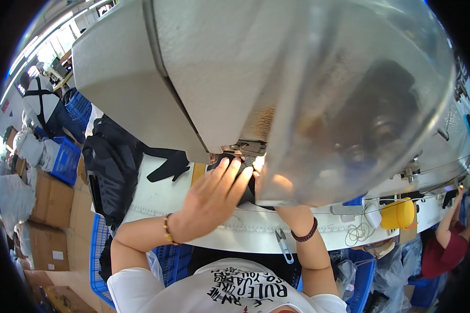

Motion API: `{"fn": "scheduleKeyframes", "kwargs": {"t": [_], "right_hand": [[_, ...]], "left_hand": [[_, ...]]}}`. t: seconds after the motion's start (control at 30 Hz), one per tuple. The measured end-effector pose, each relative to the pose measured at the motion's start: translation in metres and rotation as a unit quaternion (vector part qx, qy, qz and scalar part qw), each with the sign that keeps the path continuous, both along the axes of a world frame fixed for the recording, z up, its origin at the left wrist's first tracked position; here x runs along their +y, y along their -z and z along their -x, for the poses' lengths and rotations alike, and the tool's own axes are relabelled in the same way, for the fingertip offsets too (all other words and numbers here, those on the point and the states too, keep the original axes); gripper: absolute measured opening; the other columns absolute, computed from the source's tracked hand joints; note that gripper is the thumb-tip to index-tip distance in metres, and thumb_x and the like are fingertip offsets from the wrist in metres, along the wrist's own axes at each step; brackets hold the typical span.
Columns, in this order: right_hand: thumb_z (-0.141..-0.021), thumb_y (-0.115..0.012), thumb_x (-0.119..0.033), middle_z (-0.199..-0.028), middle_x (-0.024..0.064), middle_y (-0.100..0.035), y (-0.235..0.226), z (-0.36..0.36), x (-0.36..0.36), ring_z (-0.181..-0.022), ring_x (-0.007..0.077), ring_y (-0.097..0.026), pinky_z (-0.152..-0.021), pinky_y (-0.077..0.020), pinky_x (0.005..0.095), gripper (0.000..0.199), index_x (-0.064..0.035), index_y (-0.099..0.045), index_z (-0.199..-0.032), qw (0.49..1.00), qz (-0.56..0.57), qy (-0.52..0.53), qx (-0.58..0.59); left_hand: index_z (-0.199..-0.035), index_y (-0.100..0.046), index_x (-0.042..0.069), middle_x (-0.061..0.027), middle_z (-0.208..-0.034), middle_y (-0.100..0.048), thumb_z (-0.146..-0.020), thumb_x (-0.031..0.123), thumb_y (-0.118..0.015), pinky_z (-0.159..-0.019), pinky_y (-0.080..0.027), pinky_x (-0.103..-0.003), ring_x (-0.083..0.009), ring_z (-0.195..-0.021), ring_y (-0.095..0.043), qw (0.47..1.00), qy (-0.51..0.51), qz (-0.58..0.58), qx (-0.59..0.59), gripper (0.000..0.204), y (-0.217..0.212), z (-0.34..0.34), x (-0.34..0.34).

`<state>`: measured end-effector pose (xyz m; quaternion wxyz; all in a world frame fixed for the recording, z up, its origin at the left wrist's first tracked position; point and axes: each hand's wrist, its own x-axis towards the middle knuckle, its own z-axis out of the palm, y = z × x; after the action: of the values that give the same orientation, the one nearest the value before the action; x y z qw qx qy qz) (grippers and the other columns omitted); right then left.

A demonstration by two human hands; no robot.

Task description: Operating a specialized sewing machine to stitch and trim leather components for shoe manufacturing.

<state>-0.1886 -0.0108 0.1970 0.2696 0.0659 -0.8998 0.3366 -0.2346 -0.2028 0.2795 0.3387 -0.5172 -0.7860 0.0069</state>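
Note:
A large pale sewing machine (209,68) rises before me, its metal presser foot (250,148) low over a dark fabric piece (249,194). My left hand (209,199) lies flat with fingers stretched, their tips on the fabric just before the foot. On the other side of the fabric is my right hand (293,215); a clear plastic cover (350,172) hides or blurs most of its fingers. A cut black fabric piece (167,166) rests left of the machine. Thread snips (284,245) with light-blue handles lie at the table's front edge, beside my right wrist.
A heap of black material (112,167) sits at the table's left end. Blue crates (102,261) stand below. A yellow thread spool (398,213) and loose pale cord (357,235) lie at right. Cardboard boxes (52,201) line the left floor; other people are farther off.

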Motion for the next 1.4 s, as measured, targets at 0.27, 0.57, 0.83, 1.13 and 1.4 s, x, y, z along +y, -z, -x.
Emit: {"fn": "scheduleKeyframes", "kwargs": {"t": [0.27, 0.57, 0.83, 1.13, 1.4], "right_hand": [[-0.068, -0.069, -0.028, -0.090, 0.0083, -0.062, -0.072, -0.032, -0.059, -0.087, 0.0292, -0.057, -0.082, -0.0420, 0.0406, 0.044, -0.0058, -0.059, -0.104, 0.977, -0.191, 0.035, 0.091], [-0.074, -0.057, -0.008, -0.095, 0.0140, -0.058, 0.015, 0.001, -0.001, -0.086, 0.0284, -0.058, -0.078, -0.0462, 0.0370, 0.024, -0.0060, -0.058, -0.098, 0.982, -0.179, 0.049, 0.039], [-0.073, -0.060, -0.016, -0.095, 0.0111, -0.060, -0.018, 0.019, 0.031, -0.086, 0.0273, -0.057, -0.075, -0.0456, 0.0368, 0.021, -0.0098, -0.060, -0.094, 0.992, -0.083, -0.061, 0.077], [-0.069, -0.061, -0.017, -0.079, 0.0122, -0.063, -0.048, 0.034, 0.031, -0.074, 0.0298, -0.059, -0.066, -0.0451, 0.0378, 0.014, -0.0083, -0.065, -0.080, 0.975, -0.039, -0.131, 0.175], [-0.069, -0.061, -0.012, -0.075, 0.0107, -0.054, -0.039, 0.032, 0.030, -0.073, 0.0286, -0.052, -0.066, -0.0409, 0.0371, 0.016, -0.0041, -0.051, -0.078, 0.981, 0.130, -0.142, 0.032]], "left_hand": [[-0.094, -0.063, 0.014, -0.0048, -0.102, -0.060, -0.052, 0.011, -0.072, -0.078, -0.045, -0.031, -0.0209, -0.089, -0.058, 0.863, 0.153, -0.174, -0.450, 0.043, 0.017, 0.074, -0.037], [-0.091, -0.064, 0.006, -0.0057, -0.097, -0.061, -0.058, 0.020, -0.072, -0.080, -0.043, -0.034, -0.0166, -0.089, -0.058, 0.973, 0.121, -0.166, -0.102, 0.036, 0.025, 0.011, -0.004], [-0.104, -0.057, 0.005, -0.0072, -0.105, -0.053, -0.055, 0.020, -0.073, -0.092, -0.034, -0.044, -0.0216, -0.106, -0.049, 0.972, 0.097, -0.161, -0.142, 0.054, 0.032, 0.013, 0.004], [-0.094, -0.061, 0.001, -0.0098, -0.095, -0.058, -0.055, 0.019, -0.072, -0.086, -0.044, -0.039, -0.0244, -0.097, -0.056, 0.974, 0.084, -0.183, -0.103, 0.044, 0.025, 0.004, 0.012], [-0.090, -0.059, 0.000, -0.0113, -0.092, -0.058, -0.063, 0.022, -0.071, -0.084, -0.046, -0.037, -0.0243, -0.094, -0.057, 0.972, 0.055, -0.200, -0.111, 0.038, 0.016, -0.002, 0.015]]}}
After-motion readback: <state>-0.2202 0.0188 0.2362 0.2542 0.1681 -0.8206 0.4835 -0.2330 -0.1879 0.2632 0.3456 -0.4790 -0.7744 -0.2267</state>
